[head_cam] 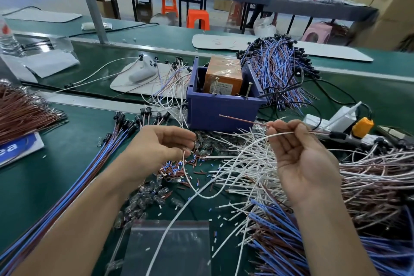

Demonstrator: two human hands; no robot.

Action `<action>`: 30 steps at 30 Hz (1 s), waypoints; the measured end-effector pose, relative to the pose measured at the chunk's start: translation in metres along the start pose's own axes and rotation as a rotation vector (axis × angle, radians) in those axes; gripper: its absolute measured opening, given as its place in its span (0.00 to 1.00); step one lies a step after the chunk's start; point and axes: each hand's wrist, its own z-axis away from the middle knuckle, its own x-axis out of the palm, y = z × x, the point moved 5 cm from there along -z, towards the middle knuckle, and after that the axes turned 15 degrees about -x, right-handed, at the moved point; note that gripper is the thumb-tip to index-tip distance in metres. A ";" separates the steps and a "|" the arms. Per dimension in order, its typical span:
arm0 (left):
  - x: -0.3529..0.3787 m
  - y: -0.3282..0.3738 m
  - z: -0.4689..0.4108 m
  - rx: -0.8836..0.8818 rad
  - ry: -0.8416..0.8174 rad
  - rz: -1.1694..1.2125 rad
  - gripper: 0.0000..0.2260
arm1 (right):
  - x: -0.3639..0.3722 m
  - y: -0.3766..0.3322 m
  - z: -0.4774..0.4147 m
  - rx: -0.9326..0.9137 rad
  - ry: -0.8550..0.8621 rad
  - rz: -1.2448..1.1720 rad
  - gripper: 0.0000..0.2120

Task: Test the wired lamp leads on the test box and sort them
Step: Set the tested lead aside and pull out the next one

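Head view of the testing station. The left hand (161, 144), its grip pressed together, pinches the end of a white lead (201, 195) that loops down over the green bench (67, 175). The right hand (302, 157), palm up, has its grip pinching a brown lead (242, 120) and a white strand between thumb and fingertips. The brown tip lies in front of the blue test box (221, 107), which stands just behind both hands. Socketed blue-and-brown leads (107, 148) lie to the left, and loose white leads (242, 163) lie between the hands.

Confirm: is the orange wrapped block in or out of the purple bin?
In. The orange wrapped block sits inside the purple bin, its lower part hidden behind the front wall, side walls flanking it.
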 end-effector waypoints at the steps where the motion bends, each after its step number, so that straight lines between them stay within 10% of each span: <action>1: 0.000 -0.001 -0.001 0.004 -0.018 0.021 0.23 | 0.000 0.000 0.000 -0.002 0.004 -0.005 0.14; 30: 0.025 0.004 0.007 -0.003 -0.196 0.469 0.17 | 0.019 0.015 0.014 0.128 -0.318 0.108 0.11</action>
